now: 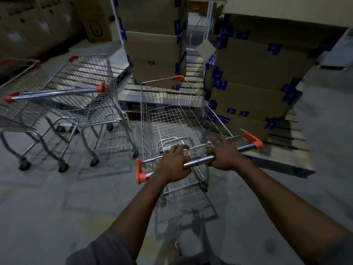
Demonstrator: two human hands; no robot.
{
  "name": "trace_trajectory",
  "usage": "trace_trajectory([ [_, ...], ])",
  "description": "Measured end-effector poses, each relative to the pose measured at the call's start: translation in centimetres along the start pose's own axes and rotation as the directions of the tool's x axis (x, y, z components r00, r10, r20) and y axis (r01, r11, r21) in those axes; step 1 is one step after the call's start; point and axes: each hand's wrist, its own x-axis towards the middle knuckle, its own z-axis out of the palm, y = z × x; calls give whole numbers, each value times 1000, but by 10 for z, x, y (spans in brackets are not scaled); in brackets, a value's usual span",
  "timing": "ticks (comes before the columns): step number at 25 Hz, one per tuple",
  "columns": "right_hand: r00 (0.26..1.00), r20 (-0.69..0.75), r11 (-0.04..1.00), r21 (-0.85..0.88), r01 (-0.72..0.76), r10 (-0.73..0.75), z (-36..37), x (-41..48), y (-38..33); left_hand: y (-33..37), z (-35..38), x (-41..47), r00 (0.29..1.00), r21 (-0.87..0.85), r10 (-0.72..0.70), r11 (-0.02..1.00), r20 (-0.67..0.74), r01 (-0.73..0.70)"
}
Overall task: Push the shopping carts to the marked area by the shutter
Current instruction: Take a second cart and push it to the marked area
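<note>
Both grips on a cart's bar, boxes ahead.
My left grip [172,165] and right grip [224,155] hold the bar [198,161] of the cart [172,115], thumbs under it and fingers reaching over toward the basket. Its front is near taped boxes [254,77] on a pallet [286,157]. Two more carts [84,96] stand left.

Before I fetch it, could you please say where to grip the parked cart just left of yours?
Take the parked cart by its chrome handle bar, between the orange end caps, from the near side: the bar lies level and faces us.
</note>
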Motion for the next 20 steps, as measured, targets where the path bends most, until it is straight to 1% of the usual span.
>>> trace_trajectory([
  [3, 1000, 11, 998, 69, 12, -13, 10, -35, 7, 29, 4, -18, 996, -54, -43, 997, 83, 48],
  [6, 1000, -17, 999, 33, 4, -4, 28, -80, 8, 60, 12, -41, 987, -10, -70, 997, 142, 72],
  [8, 1000, -7, 1000, 15, -7, 7, 40, -113, 7, 82, 18, -61, 989, 8, -63, 998, 134, 63],
  [10, 999, -8, 999, 29, -31, 31, 51, -147, 5, 105, 26, -82, 995, -9, -49, 999, 92, 50],
  [13, 994, -86, 997, 39, -64, 67, 70, -199, 5, 139, 41, -110, 994, -18, -59, 998, 97, 61],
  [17, 982, -134, 988, 97, -118, 131, 98, -261, 7, 179, 57, -136, 985, 66, -25, 998, 173, 13],
  [20, 971, -137, 971, 165, -174, 197, 113, -304, 4, 205, 65, -155, 981, 99, 30, 994, 193, -50],
])
